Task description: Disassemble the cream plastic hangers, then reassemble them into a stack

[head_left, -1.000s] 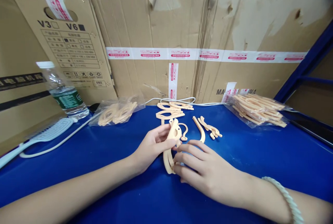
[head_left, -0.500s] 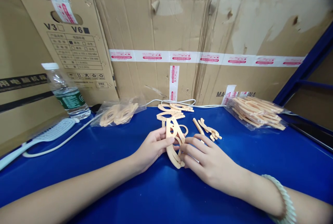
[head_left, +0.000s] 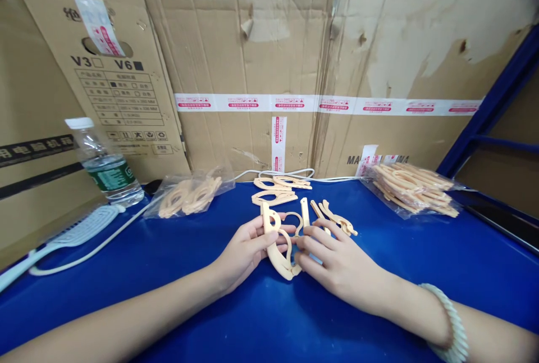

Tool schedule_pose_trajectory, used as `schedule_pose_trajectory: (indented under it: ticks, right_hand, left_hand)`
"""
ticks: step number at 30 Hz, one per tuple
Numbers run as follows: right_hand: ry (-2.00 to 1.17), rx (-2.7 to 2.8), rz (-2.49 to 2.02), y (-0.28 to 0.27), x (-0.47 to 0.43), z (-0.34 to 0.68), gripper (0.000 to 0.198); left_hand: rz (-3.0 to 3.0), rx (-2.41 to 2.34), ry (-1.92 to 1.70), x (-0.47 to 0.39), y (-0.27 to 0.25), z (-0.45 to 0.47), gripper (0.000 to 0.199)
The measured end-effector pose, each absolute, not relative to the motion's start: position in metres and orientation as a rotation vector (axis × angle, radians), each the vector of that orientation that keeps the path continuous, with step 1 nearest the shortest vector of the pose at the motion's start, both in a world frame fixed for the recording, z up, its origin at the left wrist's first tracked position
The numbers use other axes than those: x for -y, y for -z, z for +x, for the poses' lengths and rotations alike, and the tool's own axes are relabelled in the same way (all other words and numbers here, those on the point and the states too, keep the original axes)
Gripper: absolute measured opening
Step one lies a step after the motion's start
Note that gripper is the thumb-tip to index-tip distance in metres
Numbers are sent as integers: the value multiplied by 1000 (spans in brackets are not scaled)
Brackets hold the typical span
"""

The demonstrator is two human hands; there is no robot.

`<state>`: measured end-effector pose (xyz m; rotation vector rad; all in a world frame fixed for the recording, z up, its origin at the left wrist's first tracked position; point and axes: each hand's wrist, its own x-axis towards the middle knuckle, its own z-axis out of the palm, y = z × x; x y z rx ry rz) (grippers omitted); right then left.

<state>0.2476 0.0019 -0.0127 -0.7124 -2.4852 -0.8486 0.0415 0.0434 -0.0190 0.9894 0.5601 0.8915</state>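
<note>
A beige folding clothes hanger (head_left: 278,260) is held between my two hands above the blue table. My left hand (head_left: 243,248) grips its left side, thumb in front and fingers behind. My right hand (head_left: 339,264) has its fingers closed on the right-hand arm, whose upper end (head_left: 305,210) sticks up above the fingers. Between the two sides a curved hook shows, partly hidden by fingers. Just beyond my right hand lie loose beige hanger parts (head_left: 337,218). Several flat beige hangers (head_left: 274,197) rest farther back.
Clear bags of beige hangers stand at left (head_left: 191,197) and right (head_left: 415,186). At far left are a water bottle (head_left: 110,175) and a pale hairbrush (head_left: 80,234). A white cable (head_left: 273,173) runs along the cardboard wall (head_left: 236,138). A dark flat device (head_left: 505,219) lies far right.
The hanger's right-hand arm has swung outward to the right, away from the left side, widening the gap between them. The view has tilted slightly upward.
</note>
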Motion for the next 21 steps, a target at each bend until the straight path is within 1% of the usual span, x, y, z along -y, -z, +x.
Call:
schedule_pose_trajectory:
  ticks: [6,11,14,21]
  right_hand:
    - [824,2514,-687,15,-2,248,20]
    - [804,2542,-713,15,2,247,26]
    - [800,2560,-723,16,3,247,28]
    - [724,2599,-754,17,2,247,24]
  left_hand:
    - [1009,-551,-884,-42,19,42,41]
    - [1032,-553,-899,-41,19,43,37]
    - [1027,-563,-907,-40,19,43,38]
    - [1025,-557,-915,-40,18,43,39]
